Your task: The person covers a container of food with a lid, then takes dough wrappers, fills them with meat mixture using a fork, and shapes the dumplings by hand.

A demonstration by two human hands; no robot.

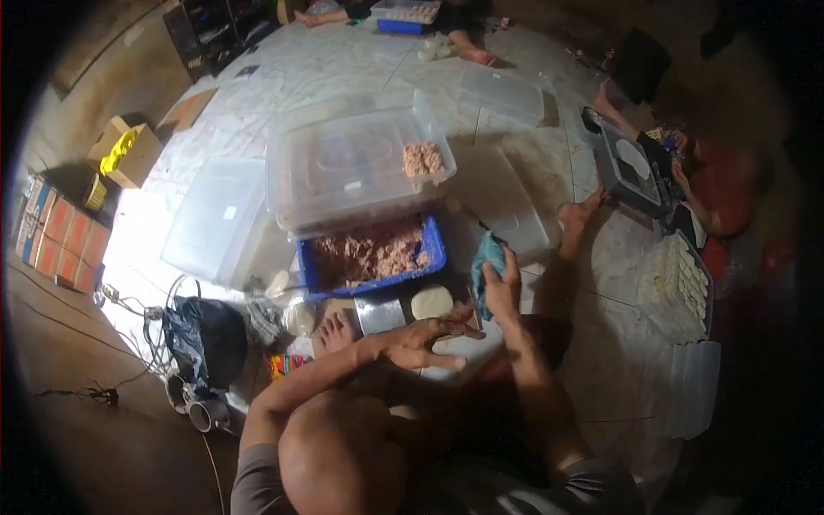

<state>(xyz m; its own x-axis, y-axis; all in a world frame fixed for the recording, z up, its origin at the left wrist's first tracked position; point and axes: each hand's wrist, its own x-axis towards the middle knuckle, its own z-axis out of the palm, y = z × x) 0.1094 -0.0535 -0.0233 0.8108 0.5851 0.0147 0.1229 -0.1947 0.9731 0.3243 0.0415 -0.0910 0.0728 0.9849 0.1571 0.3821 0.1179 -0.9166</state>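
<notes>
My right hand (502, 287) is closed around a crumpled teal cloth (487, 257), held to the right of the blue tub (373, 285). My left hand (429, 342) has its fingers spread and holds nothing. Just beyond its fingers lies a pale, round, flat piece (432, 302), which looks like dough. A whitish flat surface (468, 345) shows under the left fingertips, partly hidden. Inside the tub is a crumbly pinkish-brown mixture (360, 255). Behind it, a clear plastic box (343, 172) carries a small group of pinkish lumps (422, 159) in its right corner.
A metal plate (379, 316) lies beside my foot (336, 330). To the left are a black plastic bag (204, 339), cables and a translucent lid (215, 215). At right, a box of pale pieces (678, 287) stands near another person (721, 184). More people sit farther back.
</notes>
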